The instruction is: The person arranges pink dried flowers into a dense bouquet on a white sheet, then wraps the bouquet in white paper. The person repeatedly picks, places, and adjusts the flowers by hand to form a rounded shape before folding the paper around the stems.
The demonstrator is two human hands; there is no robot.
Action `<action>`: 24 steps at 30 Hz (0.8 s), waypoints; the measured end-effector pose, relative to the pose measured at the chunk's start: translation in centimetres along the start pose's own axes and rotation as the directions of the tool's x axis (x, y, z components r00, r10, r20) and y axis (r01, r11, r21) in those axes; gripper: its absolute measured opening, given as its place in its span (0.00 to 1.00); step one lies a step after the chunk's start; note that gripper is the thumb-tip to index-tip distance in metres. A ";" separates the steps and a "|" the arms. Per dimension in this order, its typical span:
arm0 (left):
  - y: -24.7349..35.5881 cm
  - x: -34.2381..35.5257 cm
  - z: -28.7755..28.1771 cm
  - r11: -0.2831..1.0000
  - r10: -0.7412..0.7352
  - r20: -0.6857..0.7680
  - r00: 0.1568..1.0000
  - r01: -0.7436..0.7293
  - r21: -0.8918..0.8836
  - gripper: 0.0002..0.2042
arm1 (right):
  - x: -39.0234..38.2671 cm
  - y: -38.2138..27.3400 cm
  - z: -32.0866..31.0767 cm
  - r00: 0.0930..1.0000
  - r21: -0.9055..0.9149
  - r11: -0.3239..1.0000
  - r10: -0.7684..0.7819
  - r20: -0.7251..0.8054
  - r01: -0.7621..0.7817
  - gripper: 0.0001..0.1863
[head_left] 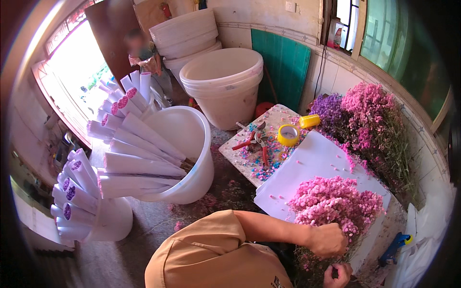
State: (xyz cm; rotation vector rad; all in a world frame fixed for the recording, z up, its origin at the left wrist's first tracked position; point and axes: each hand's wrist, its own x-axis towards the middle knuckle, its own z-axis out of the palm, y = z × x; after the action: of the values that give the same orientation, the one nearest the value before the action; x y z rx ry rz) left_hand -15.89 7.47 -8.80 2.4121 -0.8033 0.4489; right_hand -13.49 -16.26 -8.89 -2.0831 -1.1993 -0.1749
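My left hand (328, 239) is closed on the stems of a bunch of pink small-blossomed flowers (331, 197), which lies over white paper sheets (281, 173) on a speckled board (240, 149). Below it, my right hand (338, 273) is curled beside the green stems (307, 264); what it holds is hidden. Red-handled cutters (264, 153), another cutting tool (245, 142), two yellow tape rolls (288, 136) and scattered pink and blue bits lie behind the sheets. Purple flowers (326, 110) and taller pink bunches (365, 105) lean at the board's right.
A white tub (201, 173) and a pail (115, 228) hold several paper-wrapped bouquets (129, 161). Stacked tubs (221, 96) and a green panel (283, 62) stand along the wall. Another person (153, 72) stands near the bright doorway. A blue-and-yellow tool (394, 247) is at lower right.
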 end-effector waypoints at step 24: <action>1.6 -5.8 -6.9 0.506 -0.361 -0.277 0.890 -0.063 -0.860 0.11 | -2.4 2.2 5.1 0.836 0.268 0.827 0.537 -0.115 -0.494 0.16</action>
State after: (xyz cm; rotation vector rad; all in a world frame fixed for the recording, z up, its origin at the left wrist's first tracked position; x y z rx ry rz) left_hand -22.31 13.15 -5.40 1.3324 -0.4223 0.3591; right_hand -14.21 -15.34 -14.81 -2.0521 -0.4792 0.0257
